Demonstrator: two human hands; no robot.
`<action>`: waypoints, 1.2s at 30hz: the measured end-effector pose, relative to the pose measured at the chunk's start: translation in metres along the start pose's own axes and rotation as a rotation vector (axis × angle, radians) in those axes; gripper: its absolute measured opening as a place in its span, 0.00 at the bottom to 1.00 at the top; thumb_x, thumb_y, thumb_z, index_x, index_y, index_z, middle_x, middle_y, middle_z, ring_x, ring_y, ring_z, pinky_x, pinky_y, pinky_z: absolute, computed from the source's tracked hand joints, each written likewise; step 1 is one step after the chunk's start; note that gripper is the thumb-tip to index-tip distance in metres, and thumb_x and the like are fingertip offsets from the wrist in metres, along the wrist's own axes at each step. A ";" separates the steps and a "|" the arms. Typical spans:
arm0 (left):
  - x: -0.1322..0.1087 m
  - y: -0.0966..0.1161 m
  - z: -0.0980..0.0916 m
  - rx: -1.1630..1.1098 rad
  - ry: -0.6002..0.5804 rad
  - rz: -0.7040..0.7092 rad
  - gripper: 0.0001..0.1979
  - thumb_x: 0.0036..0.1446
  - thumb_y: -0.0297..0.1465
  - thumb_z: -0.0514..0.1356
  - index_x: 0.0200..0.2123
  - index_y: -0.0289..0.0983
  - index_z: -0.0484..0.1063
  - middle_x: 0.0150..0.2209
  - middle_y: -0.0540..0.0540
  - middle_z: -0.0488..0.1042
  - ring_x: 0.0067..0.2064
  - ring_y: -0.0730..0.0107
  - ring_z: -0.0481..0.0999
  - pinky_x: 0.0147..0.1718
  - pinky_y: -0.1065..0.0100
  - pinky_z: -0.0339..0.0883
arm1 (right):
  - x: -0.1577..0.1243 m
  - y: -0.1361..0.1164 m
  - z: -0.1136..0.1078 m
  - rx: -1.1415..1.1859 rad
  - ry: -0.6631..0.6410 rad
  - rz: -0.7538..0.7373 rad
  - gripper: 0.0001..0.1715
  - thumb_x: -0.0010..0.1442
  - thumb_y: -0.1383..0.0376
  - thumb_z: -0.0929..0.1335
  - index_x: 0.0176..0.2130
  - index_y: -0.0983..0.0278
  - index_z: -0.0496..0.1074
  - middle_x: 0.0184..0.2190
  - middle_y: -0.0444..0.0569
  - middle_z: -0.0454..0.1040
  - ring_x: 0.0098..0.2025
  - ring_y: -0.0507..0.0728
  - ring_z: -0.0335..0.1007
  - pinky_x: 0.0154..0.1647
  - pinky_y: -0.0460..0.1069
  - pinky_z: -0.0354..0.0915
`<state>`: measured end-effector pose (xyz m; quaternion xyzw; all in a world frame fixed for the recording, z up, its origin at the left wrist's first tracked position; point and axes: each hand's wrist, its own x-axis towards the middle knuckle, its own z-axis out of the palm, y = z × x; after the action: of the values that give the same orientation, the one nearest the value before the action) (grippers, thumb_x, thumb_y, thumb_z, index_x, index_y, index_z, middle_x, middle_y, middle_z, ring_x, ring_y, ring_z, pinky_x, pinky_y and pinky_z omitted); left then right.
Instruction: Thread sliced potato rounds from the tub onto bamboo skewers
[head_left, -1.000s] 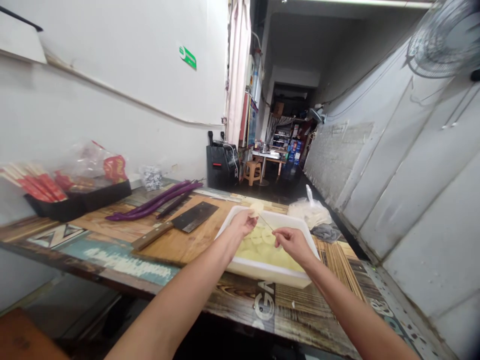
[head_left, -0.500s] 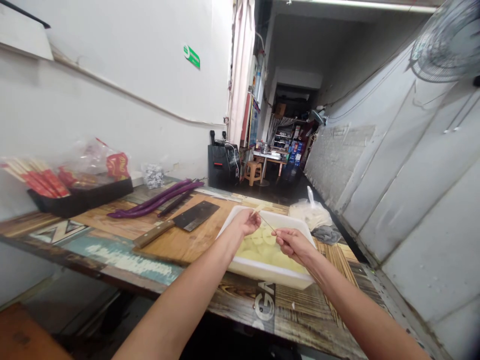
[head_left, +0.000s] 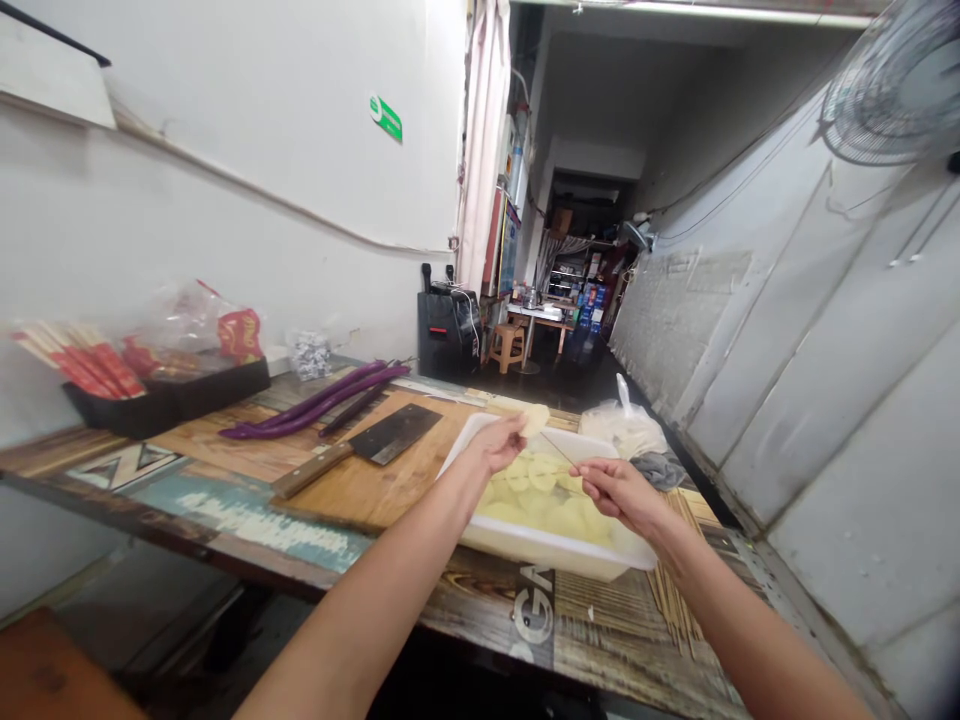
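Chopsticks (head_left: 94, 362): red-sleeved, leaning in a black tray (head_left: 225, 386) over by the wall, next to a crinkled clear bag (head_left: 187, 315) with red on it.
Eggplants (head_left: 322, 398): long, purple, lying side by side on the table (head_left: 244, 515), just behind the board.
Knife (head_left: 394, 435): broad dark blade flat on the cutting board (head_left: 390, 490), wooden handle slanting toward the near left corner.
Left hand (head_left: 501, 445): fingers pinched on a pale slice (head_left: 535, 420), holding it up above the tub.
Tub (head_left: 551, 555): white, near the board, with yellowish slices (head_left: 525, 498) inside.
Stick (head_left: 559, 450): thin, slanting up toward the held slice; whether it pierces it, I can't tell from here.
Right hand (head_left: 619, 490): pinching the stick over the tub's right side.
Spare sticks (head_left: 675, 605): loose bunch on the table, right of the tub, partly behind the right forearm.
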<state>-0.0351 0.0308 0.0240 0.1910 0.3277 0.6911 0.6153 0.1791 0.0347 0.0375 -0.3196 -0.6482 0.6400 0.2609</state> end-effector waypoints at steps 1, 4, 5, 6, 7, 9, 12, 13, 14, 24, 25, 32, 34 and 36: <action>-0.002 0.001 0.000 0.020 -0.073 -0.037 0.05 0.48 0.20 0.62 0.29 0.32 0.70 0.23 0.50 0.70 0.21 0.80 0.68 0.16 0.79 0.60 | -0.004 -0.002 -0.003 -0.002 -0.012 0.002 0.19 0.47 0.56 0.70 0.33 0.69 0.70 0.15 0.37 0.60 0.12 0.41 0.42 0.14 0.43 0.33; -0.007 0.005 0.000 -0.031 -0.230 -0.116 0.06 0.48 0.20 0.62 0.30 0.32 0.70 0.24 0.48 0.70 0.24 0.77 0.71 0.18 0.79 0.62 | -0.019 -0.009 -0.014 -0.035 -0.066 0.015 0.18 0.48 0.56 0.70 0.33 0.69 0.70 0.15 0.37 0.59 0.12 0.41 0.42 0.14 0.43 0.33; -0.007 0.006 0.000 -0.076 -0.221 -0.105 0.05 0.48 0.20 0.62 0.31 0.31 0.70 0.24 0.48 0.71 0.25 0.77 0.71 0.19 0.79 0.64 | -0.025 -0.010 -0.018 -0.057 -0.075 0.024 0.18 0.49 0.56 0.70 0.33 0.69 0.70 0.16 0.37 0.59 0.12 0.41 0.42 0.14 0.43 0.33; -0.006 0.007 -0.001 -0.122 -0.180 -0.083 0.05 0.49 0.20 0.61 0.31 0.31 0.69 0.25 0.47 0.71 0.26 0.76 0.72 0.20 0.79 0.65 | -0.030 -0.011 -0.021 -0.080 -0.070 0.033 0.18 0.49 0.56 0.70 0.33 0.69 0.70 0.16 0.37 0.59 0.12 0.41 0.42 0.13 0.43 0.33; -0.004 0.007 -0.001 -0.159 -0.122 -0.058 0.05 0.49 0.19 0.61 0.30 0.31 0.69 0.26 0.46 0.72 0.27 0.76 0.73 0.22 0.78 0.67 | -0.035 -0.012 -0.025 -0.096 -0.049 0.037 0.19 0.49 0.56 0.69 0.33 0.69 0.70 0.16 0.37 0.59 0.12 0.41 0.42 0.13 0.42 0.33; 0.000 0.005 -0.002 -0.177 -0.037 -0.029 0.05 0.49 0.19 0.60 0.30 0.32 0.69 0.28 0.46 0.73 0.29 0.74 0.74 0.26 0.75 0.70 | -0.043 -0.012 -0.029 -0.106 0.023 0.014 0.19 0.49 0.55 0.69 0.34 0.69 0.70 0.16 0.37 0.59 0.12 0.41 0.42 0.13 0.42 0.33; 0.005 -0.003 -0.001 -0.106 -0.041 0.009 0.08 0.47 0.18 0.61 0.31 0.33 0.69 0.32 0.44 0.74 0.31 0.71 0.75 0.32 0.69 0.72 | -0.047 -0.013 -0.023 -0.103 0.101 -0.039 0.20 0.50 0.55 0.68 0.36 0.68 0.70 0.16 0.37 0.60 0.11 0.41 0.43 0.13 0.42 0.34; 0.006 -0.006 -0.001 -0.084 -0.048 0.029 0.08 0.47 0.17 0.61 0.32 0.32 0.69 0.33 0.44 0.75 0.32 0.70 0.75 0.34 0.68 0.72 | -0.045 -0.013 -0.017 -0.109 0.110 -0.047 0.19 0.50 0.55 0.68 0.35 0.68 0.70 0.16 0.38 0.61 0.11 0.41 0.44 0.12 0.42 0.34; 0.006 -0.008 -0.001 -0.069 -0.048 0.051 0.09 0.47 0.17 0.61 0.32 0.32 0.69 0.33 0.43 0.75 0.33 0.70 0.75 0.35 0.67 0.72 | -0.043 -0.012 -0.011 -0.117 0.119 -0.049 0.19 0.49 0.55 0.68 0.34 0.68 0.70 0.15 0.38 0.61 0.10 0.42 0.44 0.12 0.42 0.34; 0.011 -0.010 -0.010 0.033 0.136 0.057 0.09 0.46 0.20 0.63 0.25 0.34 0.65 0.22 0.50 0.69 0.23 0.79 0.70 0.22 0.79 0.66 | -0.006 0.013 0.037 -0.080 0.195 -0.040 0.12 0.48 0.61 0.65 0.30 0.68 0.69 0.11 0.35 0.60 0.08 0.43 0.42 0.09 0.42 0.36; 0.012 -0.010 -0.010 0.048 0.141 0.063 0.09 0.46 0.20 0.63 0.24 0.34 0.65 0.21 0.51 0.68 0.22 0.80 0.69 0.19 0.80 0.63 | -0.005 0.015 0.038 -0.073 0.198 -0.039 0.12 0.47 0.61 0.65 0.30 0.68 0.69 0.11 0.35 0.60 0.08 0.42 0.42 0.09 0.42 0.36; 0.006 -0.010 -0.008 0.090 0.100 0.140 0.09 0.42 0.18 0.65 0.23 0.32 0.66 0.23 0.48 0.70 0.25 0.79 0.71 0.29 0.76 0.68 | -0.003 0.019 0.039 -0.034 0.224 -0.025 0.13 0.47 0.61 0.65 0.31 0.68 0.68 0.11 0.35 0.60 0.08 0.42 0.42 0.09 0.42 0.35; 0.004 -0.011 -0.006 0.107 0.113 0.156 0.09 0.41 0.18 0.65 0.23 0.31 0.67 0.25 0.47 0.71 0.27 0.77 0.72 0.31 0.75 0.68 | -0.003 0.020 0.039 -0.024 0.221 -0.022 0.13 0.47 0.60 0.65 0.32 0.68 0.68 0.12 0.35 0.60 0.08 0.42 0.42 0.08 0.42 0.35; 0.002 -0.011 -0.004 0.124 0.122 0.165 0.09 0.41 0.18 0.65 0.24 0.31 0.68 0.25 0.46 0.72 0.28 0.76 0.72 0.32 0.73 0.69 | -0.003 0.021 0.039 -0.017 0.223 -0.024 0.14 0.47 0.60 0.65 0.32 0.68 0.68 0.11 0.35 0.60 0.08 0.42 0.41 0.08 0.42 0.35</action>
<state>-0.0304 0.0321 0.0130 0.2126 0.3897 0.7280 0.5225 0.1536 0.0064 0.0152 -0.3831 -0.6244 0.5918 0.3365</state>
